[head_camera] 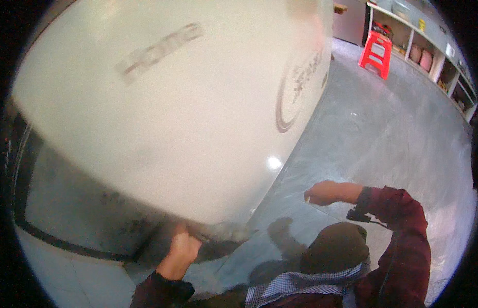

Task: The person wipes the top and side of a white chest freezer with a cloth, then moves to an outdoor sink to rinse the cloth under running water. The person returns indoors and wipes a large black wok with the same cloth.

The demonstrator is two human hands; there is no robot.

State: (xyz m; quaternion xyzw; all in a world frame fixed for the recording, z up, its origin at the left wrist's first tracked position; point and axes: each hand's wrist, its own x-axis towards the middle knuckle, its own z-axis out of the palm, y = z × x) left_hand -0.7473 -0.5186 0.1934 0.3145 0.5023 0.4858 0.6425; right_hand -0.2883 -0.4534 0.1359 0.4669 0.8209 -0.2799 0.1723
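A large cream cover or tabletop [208, 115] with printed lettering fills the upper left, close before me. At its near edge is my left hand [185, 246], the wrist bent upward and the fingertips partly hidden in shadow by the edge. Whether they grip it cannot be told. My right hand [325, 192] is held out over the grey floor [362, 154], apart from the cream surface, with its fingers curled in. A tiny pale spot shows at its fingertips, too small to identify.
Under the cream edge lies a grey panel [77, 200] with a dark frame. A red plastic stool [376, 56] stands at the far right by a white open-shelf cabinet [437, 71] holding several items. My knee [335, 246] and a checked cloth [300, 283] are below.
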